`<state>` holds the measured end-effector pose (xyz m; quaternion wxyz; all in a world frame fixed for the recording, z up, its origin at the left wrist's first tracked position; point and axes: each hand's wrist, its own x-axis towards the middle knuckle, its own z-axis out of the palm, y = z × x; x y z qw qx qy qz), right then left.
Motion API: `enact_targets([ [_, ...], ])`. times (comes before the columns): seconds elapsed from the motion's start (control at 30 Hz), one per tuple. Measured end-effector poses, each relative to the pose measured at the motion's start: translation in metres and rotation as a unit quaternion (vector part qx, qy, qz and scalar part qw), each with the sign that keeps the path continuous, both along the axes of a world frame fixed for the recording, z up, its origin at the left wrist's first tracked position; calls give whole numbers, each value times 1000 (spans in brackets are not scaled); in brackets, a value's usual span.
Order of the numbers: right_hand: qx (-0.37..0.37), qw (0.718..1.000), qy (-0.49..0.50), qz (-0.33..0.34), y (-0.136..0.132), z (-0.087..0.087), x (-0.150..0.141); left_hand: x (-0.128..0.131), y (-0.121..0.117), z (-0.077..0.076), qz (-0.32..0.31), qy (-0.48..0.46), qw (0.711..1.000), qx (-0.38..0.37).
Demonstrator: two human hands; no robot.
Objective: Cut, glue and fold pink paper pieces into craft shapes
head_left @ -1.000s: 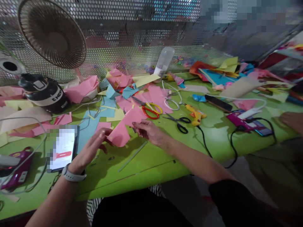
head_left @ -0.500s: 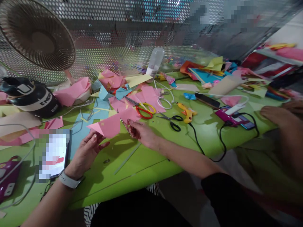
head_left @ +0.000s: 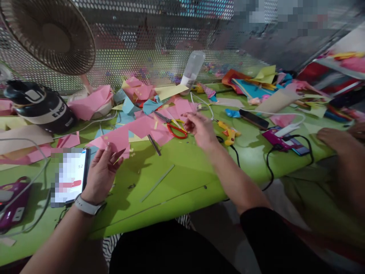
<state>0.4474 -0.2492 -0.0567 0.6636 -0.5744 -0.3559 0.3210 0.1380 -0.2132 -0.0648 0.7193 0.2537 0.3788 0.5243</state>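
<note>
Paper (head_left: 117, 138) — pink, in left hand (head_left: 100, 176)

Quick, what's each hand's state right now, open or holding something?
Left hand: closed on pink paper, thumb on top.
Right hand: open, fingers loosely curled near the red-handled scissors; nothing visible in its grasp.

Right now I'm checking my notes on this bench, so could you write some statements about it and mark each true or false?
1. The left hand holds pink paper. True.
2. The right hand holds the yellow glue gun. False: it lies on the table, to the right of that hand.
3. The lit phone lies to the left of the left hand. True.
4. The watch is on the right wrist. False: it is on the left.
5. The red-handled scissors are nearer the right hand than the left. True.
</note>
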Motion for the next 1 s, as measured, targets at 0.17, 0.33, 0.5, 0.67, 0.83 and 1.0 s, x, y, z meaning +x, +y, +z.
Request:
enact_targets([
  [0.17, -169, 935, -248, 190, 3, -10, -27, 0, 1, -1, 16, -8, 1000, 0],
  [0.33, -230, 827, -477, 187, 11, -16, -64, -2, 1, -1, 19, -20, 1000, 5],
  [0.5, -264, 795, -511, 192, 17, -15, -69, -4, 1, -2, 24, -18, 1000, 4],
  [0.67, -263, 788, -516, 210, 13, -12, -57, -2, -1, 0, 11, -13, 1000, -5],
  [0.83, -284, 767, -517, 251, 11, -8, -45, 0, -4, 2, 0, 1, 1000, -7],
  [1.0, -295, 761, -521, 250, 11, -6, -43, 1, -4, 3, -9, 8, 1000, 7],
])
